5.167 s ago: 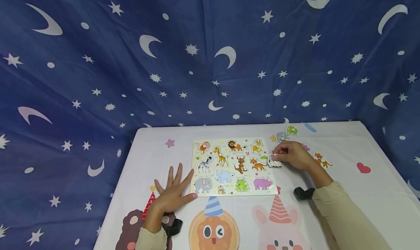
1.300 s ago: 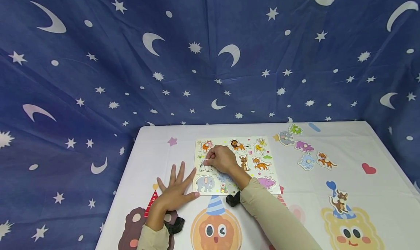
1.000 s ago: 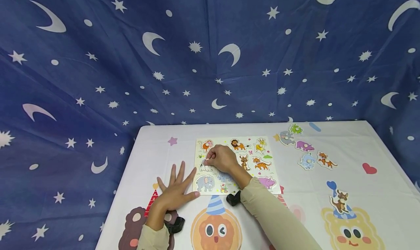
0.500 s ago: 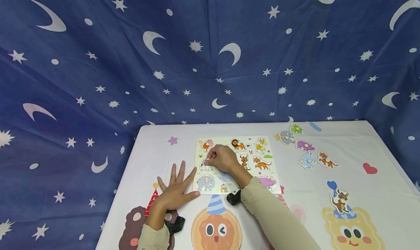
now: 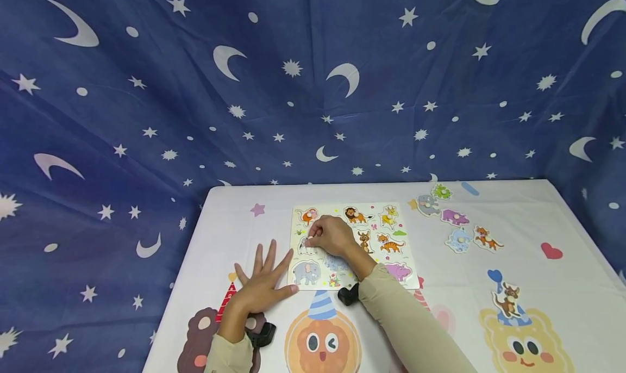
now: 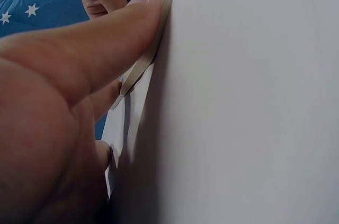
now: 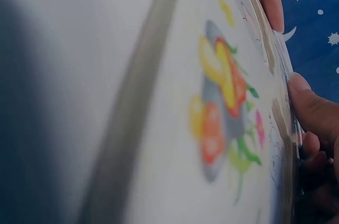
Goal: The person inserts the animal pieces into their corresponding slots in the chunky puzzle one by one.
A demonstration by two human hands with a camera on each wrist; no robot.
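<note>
My right hand [image 5: 335, 237] pinches a zebra puzzle piece [image 5: 304, 247] between thumb and fingers, over the zebra picture at the left of the animal puzzle board [image 5: 332, 210]. Whether the piece lies fully flush cannot be told. Spread fingers mark my left hand [image 5: 263, 291], which rests on the table beside the board's left side. In the left wrist view its thumb [image 6: 100, 49] lies against the board's edge [image 6: 165, 17]. Monkey [image 5: 308, 216], lion [image 5: 355, 216] and yellow horned animal [image 5: 388, 217] pieces with knobs sit in the board. My right hand and forearm cover the board's middle.
Right of the board lie loose knobbed pieces: a frog [image 5: 442, 192], a grey elephant [image 5: 426, 205], a purple hippo [image 5: 455, 217], a blue rhino [image 5: 459, 241] and a tiger [image 5: 484, 238]. A kangaroo piece [image 5: 508, 301] lies nearer the front. Behind the table hangs a blue starry cloth [image 5: 274, 90].
Since about five seconds ago, my right hand has carried the zebra piece leftward from beside the board's right edge to the zebra picture. Over the last second both hands stay still.
</note>
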